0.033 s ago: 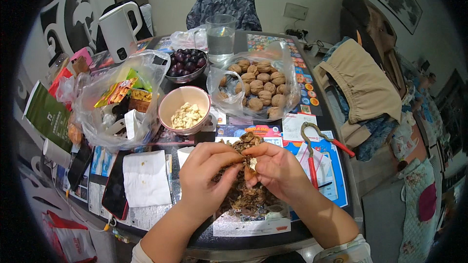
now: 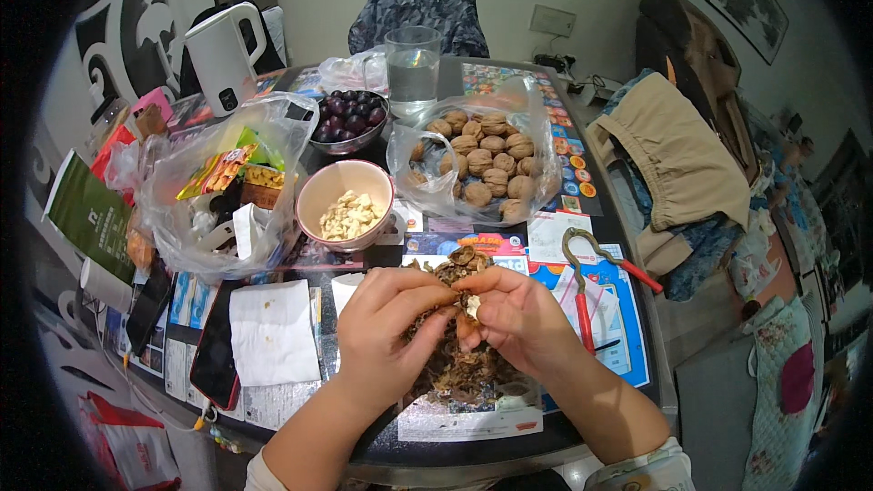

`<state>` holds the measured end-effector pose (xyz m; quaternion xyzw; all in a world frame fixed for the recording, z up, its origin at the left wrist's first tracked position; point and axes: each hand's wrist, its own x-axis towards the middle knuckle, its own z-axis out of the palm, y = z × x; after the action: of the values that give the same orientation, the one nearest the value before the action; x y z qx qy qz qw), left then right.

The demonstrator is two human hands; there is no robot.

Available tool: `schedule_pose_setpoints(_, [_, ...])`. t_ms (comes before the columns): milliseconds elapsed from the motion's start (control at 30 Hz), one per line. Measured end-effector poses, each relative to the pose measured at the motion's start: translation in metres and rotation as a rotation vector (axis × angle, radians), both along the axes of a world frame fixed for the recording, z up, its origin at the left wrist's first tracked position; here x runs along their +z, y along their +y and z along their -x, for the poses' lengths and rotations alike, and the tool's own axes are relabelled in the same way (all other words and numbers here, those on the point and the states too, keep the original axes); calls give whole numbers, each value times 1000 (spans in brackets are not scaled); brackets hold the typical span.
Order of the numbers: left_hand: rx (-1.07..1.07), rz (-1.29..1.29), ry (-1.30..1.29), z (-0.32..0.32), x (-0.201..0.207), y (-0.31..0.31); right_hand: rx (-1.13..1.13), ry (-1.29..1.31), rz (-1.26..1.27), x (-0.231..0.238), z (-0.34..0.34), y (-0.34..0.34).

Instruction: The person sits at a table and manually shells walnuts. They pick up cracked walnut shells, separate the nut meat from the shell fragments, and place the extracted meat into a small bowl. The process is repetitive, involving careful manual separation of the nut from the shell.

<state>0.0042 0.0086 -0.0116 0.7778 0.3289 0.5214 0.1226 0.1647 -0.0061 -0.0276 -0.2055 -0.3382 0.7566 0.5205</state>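
Head view: both hands meet above the near part of the table (image 2: 373,456); the clock directions here start from the hands, and 12 o'clock points away from the person. The right hand (image 2: 520,316) holds a pale walnut kernel piece (image 2: 472,306) between the thumb and the fingers. The left hand (image 2: 393,316) has its fingertips brought narrow, just beside this piece; I cannot tell if they also grip something. Directly below the hands, toward 6 o'clock, a heap of broken walnut shells (image 2: 459,375) lies on the papers. At 12 o'clock is a clear plastic bag (image 2: 547,173) with whole walnuts (image 2: 491,164) inside. Between 10 and 11 o'clock stands a round bowl (image 2: 316,189) containing pale shelled kernels (image 2: 350,216), and at 11 o'clock, farther, a metal bowl (image 2: 359,142) of dark purple grapes (image 2: 350,115). At 3 o'clock rests a plier-type nutcracker (image 2: 583,320) with 2 red handles, its arms spread. At 9 o'clock lies a white napkin (image 2: 273,335), with a dark smartphone (image 2: 213,356) beyond it.
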Motion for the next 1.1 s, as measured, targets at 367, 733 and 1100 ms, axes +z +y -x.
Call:
schedule_pose_setpoints(367, [-36, -186, 59, 3, -1, 5, 22, -58, 117, 8, 2, -6])
schedule_pose_setpoints(733, [-84, -136, 42, 4, 0, 6, 96, 53, 128, 5, 1, -6])
schedule_pose_setpoints(1100, [-111, -60, 32, 4, 2, 4, 119, 66, 151, 3, -2, -6])
